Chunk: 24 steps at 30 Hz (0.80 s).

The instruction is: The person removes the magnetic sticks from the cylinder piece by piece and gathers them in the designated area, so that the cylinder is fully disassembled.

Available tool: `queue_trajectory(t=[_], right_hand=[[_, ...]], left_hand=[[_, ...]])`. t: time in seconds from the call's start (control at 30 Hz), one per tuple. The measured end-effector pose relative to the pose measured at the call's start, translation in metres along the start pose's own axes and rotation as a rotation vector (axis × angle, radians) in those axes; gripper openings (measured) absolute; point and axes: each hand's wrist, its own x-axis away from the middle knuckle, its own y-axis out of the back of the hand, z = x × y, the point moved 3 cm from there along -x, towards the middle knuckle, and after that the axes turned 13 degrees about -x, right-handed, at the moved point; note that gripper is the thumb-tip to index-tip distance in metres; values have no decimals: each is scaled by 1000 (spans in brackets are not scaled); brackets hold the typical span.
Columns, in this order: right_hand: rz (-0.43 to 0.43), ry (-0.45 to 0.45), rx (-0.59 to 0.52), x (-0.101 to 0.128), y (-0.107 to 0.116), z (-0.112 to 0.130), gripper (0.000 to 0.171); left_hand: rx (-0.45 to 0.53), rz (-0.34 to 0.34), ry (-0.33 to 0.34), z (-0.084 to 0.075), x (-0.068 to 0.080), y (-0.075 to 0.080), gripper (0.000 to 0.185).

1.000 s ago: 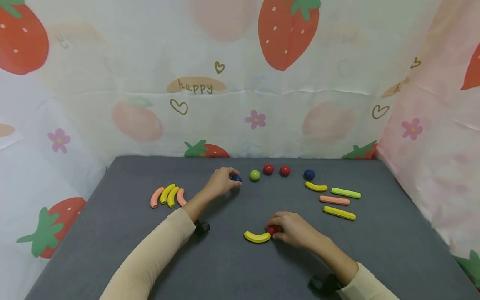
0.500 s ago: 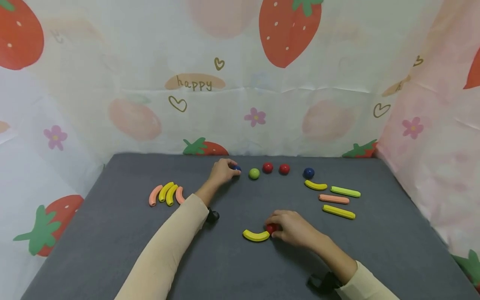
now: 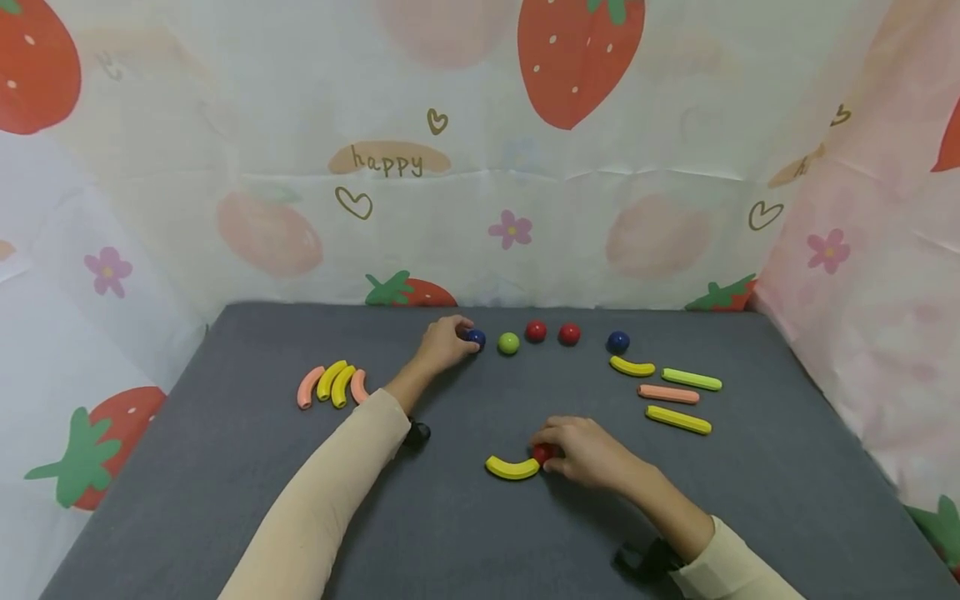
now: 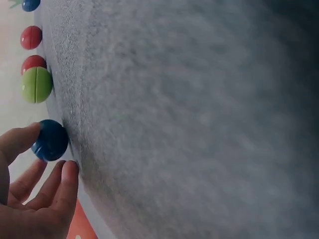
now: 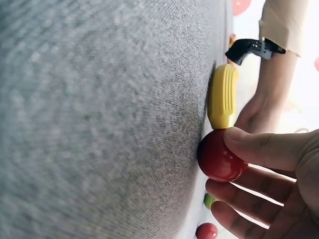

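At the far middle of the table, my left hand (image 3: 446,342) has its thumb and fingertips around a blue ball (image 4: 51,140) that sits on the cloth. Its fingers look loosened and fairly straight, and most of the ball shows. Near the front, my right hand (image 3: 585,452) pinches a red ball (image 5: 222,155) between thumb and fingers. That ball touches the end of a curved yellow rod (image 3: 512,468), which lies on the cloth. Right of the left hand are a green ball (image 3: 508,343), two red balls (image 3: 536,332) and another blue ball (image 3: 618,342).
On the left lie curved pink rods (image 3: 310,387) and curved yellow rods (image 3: 339,386). To the right are a curved yellow rod (image 3: 632,367) and straight rods in green (image 3: 692,379), pink (image 3: 668,394) and yellow (image 3: 678,419). A printed curtain (image 3: 480,125) stands behind the grey cloth (image 3: 187,483).
My left hand has carried the blue ball to the back, level with the other balls, then loosened and drawn back slightly, so more of it shows. My right hand has stayed in place.
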Motion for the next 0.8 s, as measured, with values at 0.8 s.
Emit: queue_trajectory(t=[0.8], right_hand=[[-25, 16, 19, -3, -1, 1, 26]], left_hand=[[-40, 127, -279, -32, 107, 0, 29]])
